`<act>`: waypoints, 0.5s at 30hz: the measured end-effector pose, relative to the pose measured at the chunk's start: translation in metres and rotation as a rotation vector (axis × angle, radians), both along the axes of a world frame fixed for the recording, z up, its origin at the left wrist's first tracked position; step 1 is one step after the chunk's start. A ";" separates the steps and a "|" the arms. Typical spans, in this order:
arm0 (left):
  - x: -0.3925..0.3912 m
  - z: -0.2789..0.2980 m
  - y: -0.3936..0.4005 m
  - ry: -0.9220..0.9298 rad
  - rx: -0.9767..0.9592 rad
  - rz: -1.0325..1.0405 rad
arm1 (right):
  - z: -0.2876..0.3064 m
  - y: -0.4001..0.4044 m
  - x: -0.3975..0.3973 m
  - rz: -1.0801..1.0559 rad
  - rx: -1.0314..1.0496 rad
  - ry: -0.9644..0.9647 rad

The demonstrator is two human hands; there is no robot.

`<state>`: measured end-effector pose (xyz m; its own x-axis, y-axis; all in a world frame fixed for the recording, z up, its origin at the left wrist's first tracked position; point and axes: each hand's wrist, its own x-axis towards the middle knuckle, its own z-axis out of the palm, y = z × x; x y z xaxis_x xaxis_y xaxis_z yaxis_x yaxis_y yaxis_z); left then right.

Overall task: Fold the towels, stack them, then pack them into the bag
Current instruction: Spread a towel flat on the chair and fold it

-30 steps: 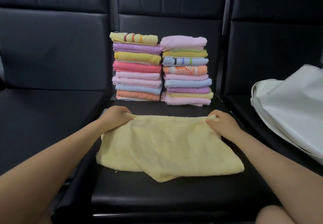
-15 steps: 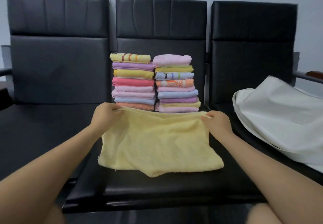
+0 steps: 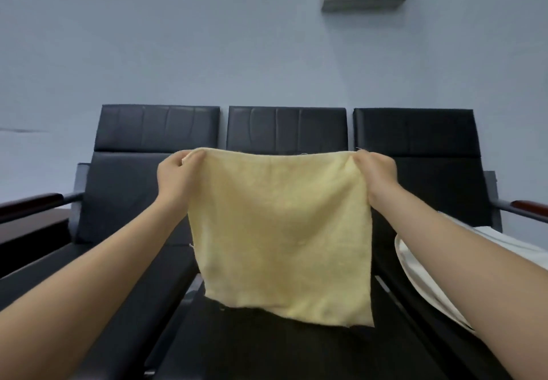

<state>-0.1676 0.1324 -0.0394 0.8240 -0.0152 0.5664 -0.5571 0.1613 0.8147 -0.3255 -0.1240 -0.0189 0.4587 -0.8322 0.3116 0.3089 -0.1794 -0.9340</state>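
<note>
The towel (image 3: 280,231) hung in the air over the middle seat (image 3: 267,347), each top corner pinched by the left hand (image 3: 175,172) and right hand (image 3: 376,169). It looked light, limp and non-slip; corner grips seemed right.

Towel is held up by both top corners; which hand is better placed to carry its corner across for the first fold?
Neither clearly: left hand and right hand pinch the yellow towel level, symmetrically.

Two bare forearms in shot, no sleeves reaching wrist or elbow. Left hand (image 3: 175,172) carries no ring, watch or band on the side showing; same for the right hand (image 3: 378,170). No gloves, and the fingernails are too small to make out.
</note>
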 end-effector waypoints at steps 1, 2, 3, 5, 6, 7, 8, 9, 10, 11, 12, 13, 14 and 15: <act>-0.002 0.009 0.004 0.000 -0.019 -0.016 | 0.009 0.002 -0.003 0.024 0.015 -0.017; -0.005 0.018 0.006 -0.003 -0.029 -0.031 | 0.018 0.003 -0.007 0.051 0.032 -0.032; -0.008 0.026 0.008 0.003 -0.040 -0.042 | 0.025 0.004 -0.012 0.084 0.047 -0.028; -0.010 0.040 0.009 0.062 -0.046 -0.055 | 0.036 0.005 -0.020 0.164 0.065 0.009; -0.011 0.045 0.010 0.129 -0.042 -0.067 | 0.040 0.006 -0.024 0.206 0.077 0.030; -0.008 0.048 0.010 0.203 -0.021 -0.090 | 0.041 0.005 -0.027 0.240 0.089 0.045; -0.007 0.050 0.011 0.274 0.004 -0.121 | 0.041 0.002 -0.028 0.254 0.104 0.058; -0.001 0.047 0.011 0.324 0.031 -0.156 | 0.037 -0.002 -0.026 0.248 0.125 0.069; 0.003 0.045 0.011 0.356 0.057 -0.179 | 0.035 -0.005 -0.025 0.234 0.131 0.074; 0.008 0.038 0.009 0.373 0.080 -0.169 | 0.027 -0.010 -0.020 0.217 0.135 0.078; 0.013 0.028 0.006 0.384 0.094 -0.142 | 0.019 -0.014 -0.014 0.188 0.120 0.087; 0.019 0.016 0.002 0.376 0.110 -0.118 | 0.008 -0.019 -0.007 0.147 0.077 0.114; 0.022 0.002 -0.002 0.354 0.142 -0.090 | -0.006 -0.022 -0.001 0.085 0.007 0.174; 0.026 -0.013 -0.007 0.309 0.192 -0.056 | -0.022 -0.026 0.006 0.001 -0.094 0.258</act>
<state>-0.1414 0.1255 -0.0526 0.9506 -0.1473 0.2731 -0.2743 0.0126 0.9616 -0.3194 -0.1498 -0.0405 0.5341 -0.8045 0.2598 0.0631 -0.2685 -0.9612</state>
